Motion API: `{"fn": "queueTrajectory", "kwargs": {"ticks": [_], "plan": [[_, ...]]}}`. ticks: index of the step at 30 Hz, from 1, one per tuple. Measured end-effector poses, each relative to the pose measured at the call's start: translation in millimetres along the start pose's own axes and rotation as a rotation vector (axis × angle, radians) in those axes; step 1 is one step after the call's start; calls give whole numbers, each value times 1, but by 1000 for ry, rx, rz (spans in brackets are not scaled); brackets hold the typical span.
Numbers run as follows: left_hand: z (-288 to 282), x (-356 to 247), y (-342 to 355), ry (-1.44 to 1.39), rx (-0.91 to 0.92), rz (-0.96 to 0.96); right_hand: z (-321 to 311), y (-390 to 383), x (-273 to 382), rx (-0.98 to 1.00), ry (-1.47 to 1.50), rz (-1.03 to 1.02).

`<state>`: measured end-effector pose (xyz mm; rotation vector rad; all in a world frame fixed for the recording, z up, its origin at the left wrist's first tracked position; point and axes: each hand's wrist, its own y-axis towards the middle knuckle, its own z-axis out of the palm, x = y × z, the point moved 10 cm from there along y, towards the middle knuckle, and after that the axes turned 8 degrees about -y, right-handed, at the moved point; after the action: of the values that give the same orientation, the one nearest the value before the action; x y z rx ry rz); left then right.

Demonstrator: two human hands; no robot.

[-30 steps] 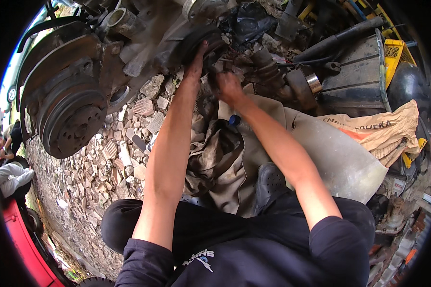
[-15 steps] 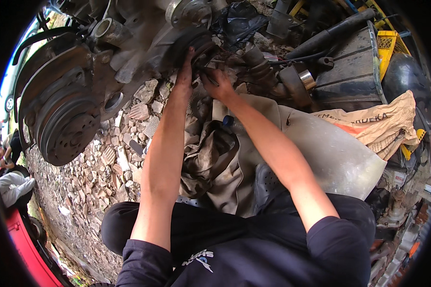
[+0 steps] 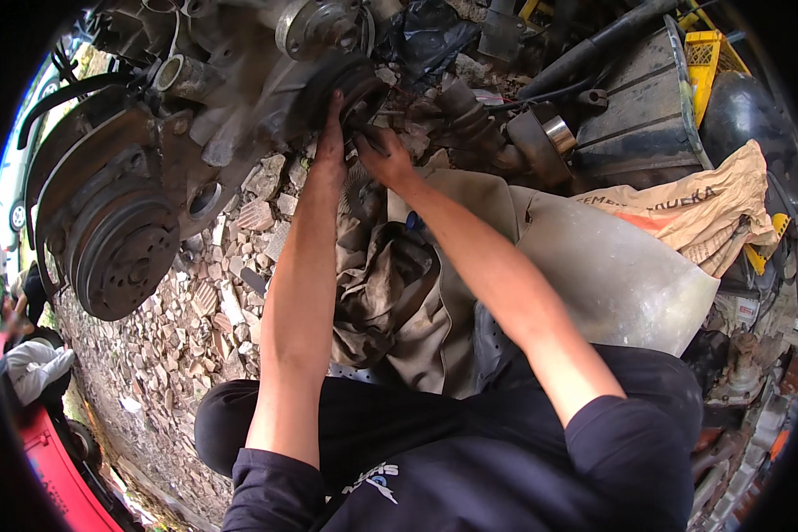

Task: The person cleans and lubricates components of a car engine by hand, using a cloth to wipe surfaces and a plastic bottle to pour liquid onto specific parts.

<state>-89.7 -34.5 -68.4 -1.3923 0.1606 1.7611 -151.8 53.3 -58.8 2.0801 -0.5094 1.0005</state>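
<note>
A dark, round, drum-like metal part (image 3: 341, 82) of a greasy axle assembly stands ahead of me. My left hand (image 3: 330, 146) is at its near side, with one finger or the thumb laid up along the rim and the other fingers mostly hidden. Close beside it, my right hand (image 3: 385, 158) has curled fingers at the part's lower right edge. Whatever those fingers pinch is too dark and small to make out. At the left, a brake disc and hub (image 3: 126, 270) hang from the same greasy assembly. A crumpled brown cloth (image 3: 383, 306) lies below my wrists.
Broken stone and tile rubble (image 3: 199, 328) covers the ground at left. On the right are a pale bent sheet (image 3: 621, 279), a torn paper sack (image 3: 727, 208), a dark ribbed panel (image 3: 638, 102) and a yellow crate (image 3: 708, 66). People sit by a red car (image 3: 53, 461) at far left.
The whole view has shifted a little, with most things now slightly further left. Both hands stay at the round part, and the right fingers have moved only slightly.
</note>
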Motion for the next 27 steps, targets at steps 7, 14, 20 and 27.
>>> {"fn": "queueTrajectory", "kwargs": {"ticks": [7,14,20,27], "plan": [[-18,-9,-22,12,-72,-14,0,0,22,60,-70,254],[-31,-7,-10,-41,-92,19,-24,13,6,-212,-240,116],[-23,-8,-35,-38,-150,-99,-20,5,-3,102,132,472],[-18,-10,-16,-7,14,-21,-10,-2,1,60,125,303]]}}
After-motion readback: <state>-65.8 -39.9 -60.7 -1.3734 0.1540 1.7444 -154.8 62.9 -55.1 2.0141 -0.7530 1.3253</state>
